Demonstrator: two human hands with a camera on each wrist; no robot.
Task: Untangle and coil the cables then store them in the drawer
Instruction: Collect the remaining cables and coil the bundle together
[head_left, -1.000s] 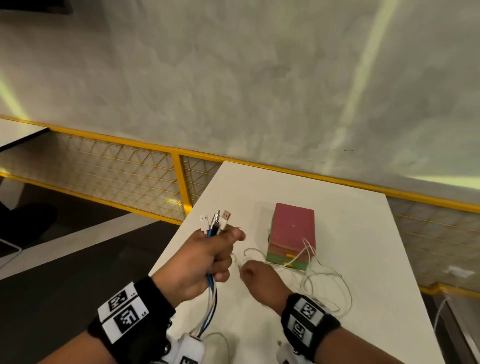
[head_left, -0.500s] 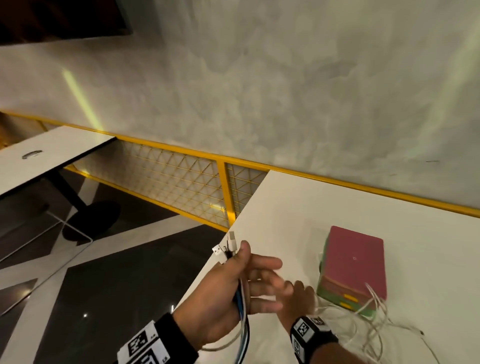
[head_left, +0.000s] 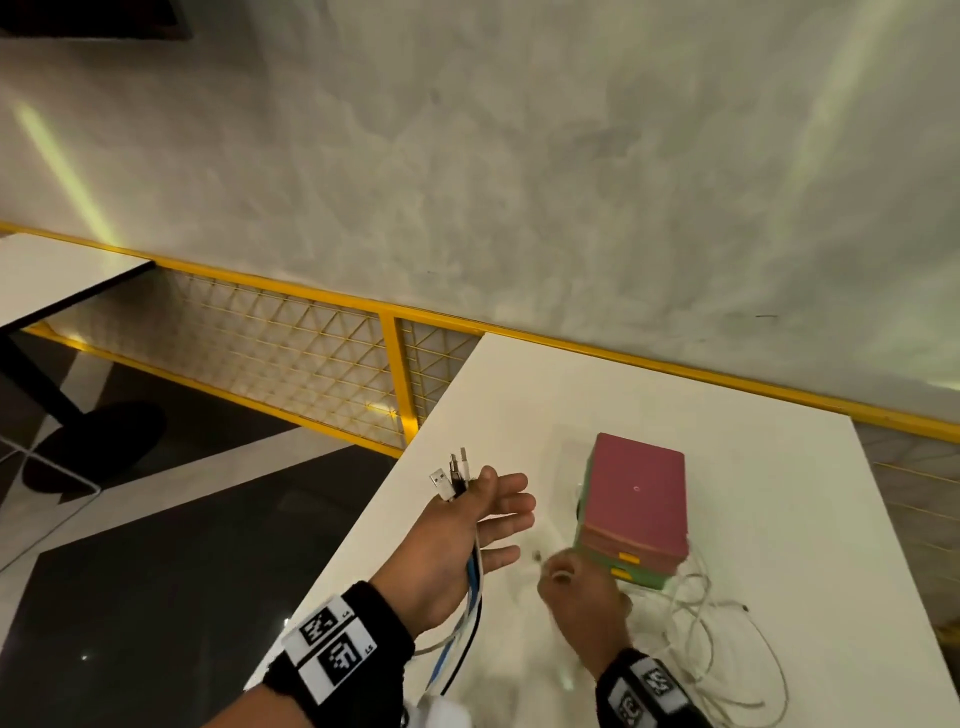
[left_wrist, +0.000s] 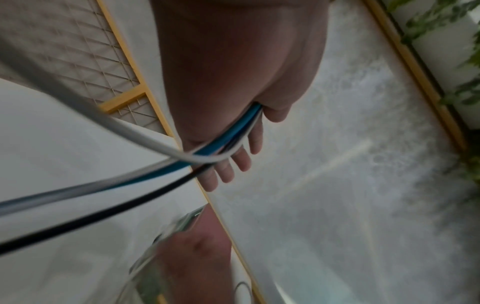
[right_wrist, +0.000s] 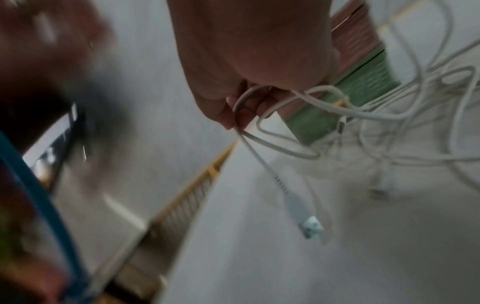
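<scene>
Sorting cable ends, one hand holding the gathered bunch while the other picks from the tangle.

Head view: the left hand (head_left: 467, 525) has its fingers spread, yet a bunch of cables (head_left: 470, 587) stays pinned under the thumb, plugs (head_left: 451, 475) pointing up, probably so the sorted ends stay together. The right hand (head_left: 576, 597) is curled, low on the counter (head_left: 753, 519), just near the small drawer box (head_left: 636, 506); loose white cable (head_left: 727, 649) lies tangled to the right. Left wrist view: blue, white and black cables (left_wrist: 228, 135) run out from under the thumb, fingers (left_wrist: 226, 172) straight. Right wrist view: the right hand (right_wrist: 249, 67) pinches a white cable (right_wrist: 262, 156), its plug (right_wrist: 309, 225) hanging free, seemingly to draw it clear of the heap beside the drawer box (right_wrist: 363, 72).
</scene>
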